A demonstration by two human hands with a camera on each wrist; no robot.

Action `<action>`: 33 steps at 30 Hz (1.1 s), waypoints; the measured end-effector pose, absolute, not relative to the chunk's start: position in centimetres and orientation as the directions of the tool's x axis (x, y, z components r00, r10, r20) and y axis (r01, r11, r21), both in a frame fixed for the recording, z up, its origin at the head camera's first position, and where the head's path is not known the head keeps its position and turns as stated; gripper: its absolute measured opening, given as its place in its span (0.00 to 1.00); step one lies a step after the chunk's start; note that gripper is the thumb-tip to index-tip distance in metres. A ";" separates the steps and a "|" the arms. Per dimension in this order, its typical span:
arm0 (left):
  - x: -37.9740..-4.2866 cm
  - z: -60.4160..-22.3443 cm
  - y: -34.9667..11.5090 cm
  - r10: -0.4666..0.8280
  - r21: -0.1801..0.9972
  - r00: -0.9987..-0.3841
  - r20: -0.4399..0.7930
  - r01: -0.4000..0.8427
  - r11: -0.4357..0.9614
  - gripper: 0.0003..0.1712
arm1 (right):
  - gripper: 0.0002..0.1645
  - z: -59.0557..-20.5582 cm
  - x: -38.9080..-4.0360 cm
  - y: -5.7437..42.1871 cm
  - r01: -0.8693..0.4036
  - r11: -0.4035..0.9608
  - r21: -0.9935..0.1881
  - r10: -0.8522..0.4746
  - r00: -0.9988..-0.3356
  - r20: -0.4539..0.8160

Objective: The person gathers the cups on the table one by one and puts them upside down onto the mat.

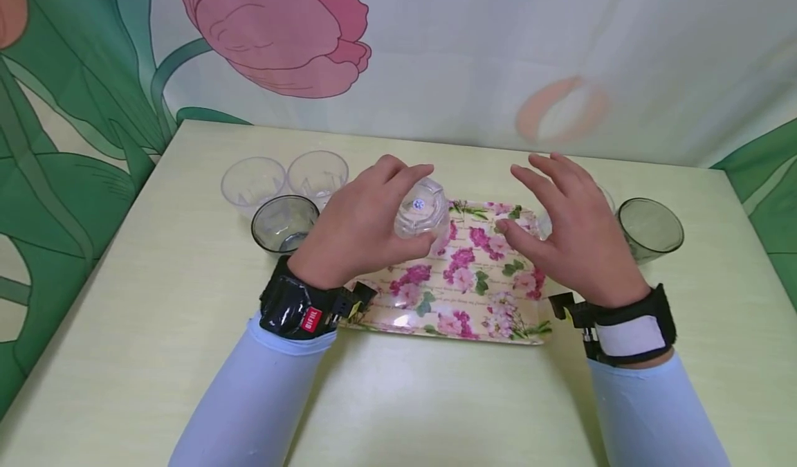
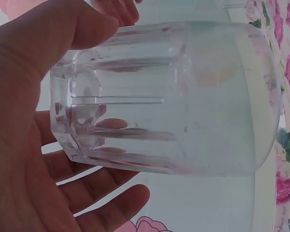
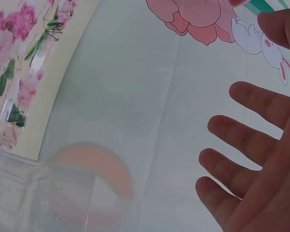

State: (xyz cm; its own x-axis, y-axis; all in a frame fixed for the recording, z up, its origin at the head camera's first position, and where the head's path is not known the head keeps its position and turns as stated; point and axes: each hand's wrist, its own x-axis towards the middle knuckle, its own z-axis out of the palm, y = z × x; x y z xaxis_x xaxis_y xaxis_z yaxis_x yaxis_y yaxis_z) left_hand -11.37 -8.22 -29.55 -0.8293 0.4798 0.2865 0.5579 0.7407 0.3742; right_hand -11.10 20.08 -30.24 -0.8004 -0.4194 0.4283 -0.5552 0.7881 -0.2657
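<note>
My left hand [image 1: 367, 225] holds a clear glass [image 1: 423, 207] by its base, thumb on one side and fingers on the other. The glass is upside down over the floral tray [image 1: 429, 308]; its faceted lower half and wide rim show in the left wrist view. My right hand [image 1: 575, 235] hovers past the tray's right side, fingers spread and holding nothing. Another clear glass [image 3: 38, 193] appears below it in the right wrist view; in the head view that hand mostly hides it.
Two clear glasses [image 1: 317, 176] stand at the back left, with a smoky dark glass [image 1: 283, 221] in front, beside my left wrist. A second smoky glass [image 1: 650, 228] stands right of my right hand. Behind the table hangs a flower-patterned curtain [image 1: 448, 59].
</note>
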 end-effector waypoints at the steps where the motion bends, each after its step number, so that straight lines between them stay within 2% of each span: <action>1: -11.4 -29.6 -8.2 0.479 0.367 -0.832 0.282 0.554 0.747 0.46 | 0.40 -30.2 -11.1 20.1 -0.552 0.789 -0.268 -0.419 -0.804 0.422; 8: -11.7 -29.8 -8.5 0.451 0.365 -0.849 0.276 0.527 0.768 0.44 | 0.43 -30.4 -11.1 20.1 -0.530 0.795 -0.294 -0.426 -0.834 0.352; 15: -12.1 -30.1 -9.0 0.429 0.379 -0.853 0.297 0.518 0.767 0.43 | 0.42 -30.7 -11.2 20.0 -0.543 0.781 -0.307 -0.434 -0.827 0.358; 21: -12.5 -30.2 -9.2 0.385 0.406 -0.882 0.274 0.468 0.785 0.44 | 0.41 -30.8 -11.2 20.1 -0.541 0.781 -0.312 -0.434 -0.829 0.353; 33: -12.7 -30.3 -9.5 0.332 0.333 -0.903 0.274 0.413 0.848 0.41 | 0.40 -30.8 -11.1 20.1 -0.538 0.777 -0.326 -0.435 -0.834 0.339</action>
State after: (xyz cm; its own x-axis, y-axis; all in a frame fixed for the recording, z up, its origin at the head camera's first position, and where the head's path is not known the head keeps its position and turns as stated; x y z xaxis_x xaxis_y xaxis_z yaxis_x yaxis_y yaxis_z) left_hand -12.71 -9.50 -30.29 -0.9027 0.3315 0.2743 0.4126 0.8478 0.3331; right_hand -11.09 20.10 -30.83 -0.8340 -0.4354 0.3389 -0.5382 0.7771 -0.3263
